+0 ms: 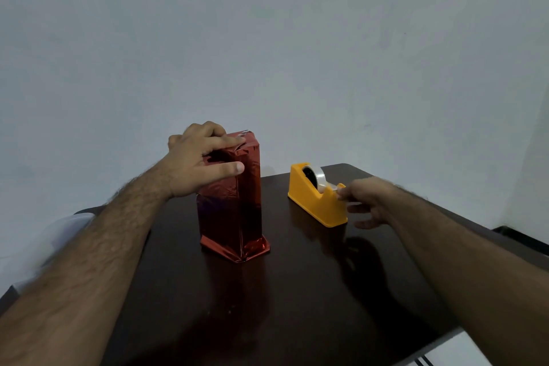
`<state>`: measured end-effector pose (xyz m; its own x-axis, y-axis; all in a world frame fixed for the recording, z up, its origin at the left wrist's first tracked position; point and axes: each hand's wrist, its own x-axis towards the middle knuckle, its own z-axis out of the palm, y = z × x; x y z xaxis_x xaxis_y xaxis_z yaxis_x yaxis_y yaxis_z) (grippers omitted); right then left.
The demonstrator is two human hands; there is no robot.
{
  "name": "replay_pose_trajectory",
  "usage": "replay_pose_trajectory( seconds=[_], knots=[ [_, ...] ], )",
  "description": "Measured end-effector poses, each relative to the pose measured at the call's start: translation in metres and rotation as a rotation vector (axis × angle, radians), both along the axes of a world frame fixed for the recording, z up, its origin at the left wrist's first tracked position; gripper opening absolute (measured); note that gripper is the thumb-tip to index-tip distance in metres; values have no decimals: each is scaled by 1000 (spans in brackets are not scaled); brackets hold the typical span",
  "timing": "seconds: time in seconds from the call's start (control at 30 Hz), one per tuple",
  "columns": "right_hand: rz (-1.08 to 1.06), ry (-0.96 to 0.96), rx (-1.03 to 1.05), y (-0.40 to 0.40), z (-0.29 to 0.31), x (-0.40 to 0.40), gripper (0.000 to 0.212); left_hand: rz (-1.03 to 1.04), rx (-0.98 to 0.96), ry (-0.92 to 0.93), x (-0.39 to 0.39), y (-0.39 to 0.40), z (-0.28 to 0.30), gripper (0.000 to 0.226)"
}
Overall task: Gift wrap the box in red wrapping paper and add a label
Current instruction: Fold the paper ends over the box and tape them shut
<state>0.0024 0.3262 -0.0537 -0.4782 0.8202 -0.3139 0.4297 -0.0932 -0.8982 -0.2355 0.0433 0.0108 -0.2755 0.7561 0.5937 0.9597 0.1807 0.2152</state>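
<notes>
My left hand (196,163) grips the top of the tall box wrapped in shiny red paper (234,202), upright mid-tabletop (297,291); right of it, my right hand (367,200) pinches clear tape (352,203) at the yellow plastic dispenser (315,199).

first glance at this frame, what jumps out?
The tall box in shiny red wrapping paper, standing upright mid-table with the left hand pressing the folded paper at its top. To its right sits a bright yellow tape dispenser, where the right hand pinches the tape end at the cutter. Both rest on a dark glossy table.
</notes>
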Motion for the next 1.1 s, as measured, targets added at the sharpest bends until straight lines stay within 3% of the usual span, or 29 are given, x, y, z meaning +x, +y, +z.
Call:
replay_pose_trajectory(
  seconds=[0.2, 0.3, 0.37, 0.5, 0.63, 0.77, 0.97, 1.1],
  knots=[
    [37, -3, -8, 3, -2, 3, 31, -3, 2, 1, 2, 2, 0, 73],
    [37, -282, 232, -9, -2, 6, 22, 0, 3, -8, 2, 2, 0, 74],
    [14, -356, 321, -16, -7, 8, 19, -4, 2, -7, 2, 1, 0, 74],
    [-23, -87, 396, -28, 7, 1, 27, -5, -4, -9, 2, 2, 0, 73],
    [102, 244, 388, -64, 53, -11, 30, 3, -22, -5, 3, 2, 0, 78],
    [296, 317, 346, -96, 90, -29, 28, 4, -55, 17, 5, -1, 1, 81],
    [387, 389, 414, -126, 127, -53, 7, 33, -98, 53, 9, -2, 7, 87],
    [405, 390, 439, -136, 142, -65, 9, 64, -109, 68, 13, -3, 9, 88]
  ],
)
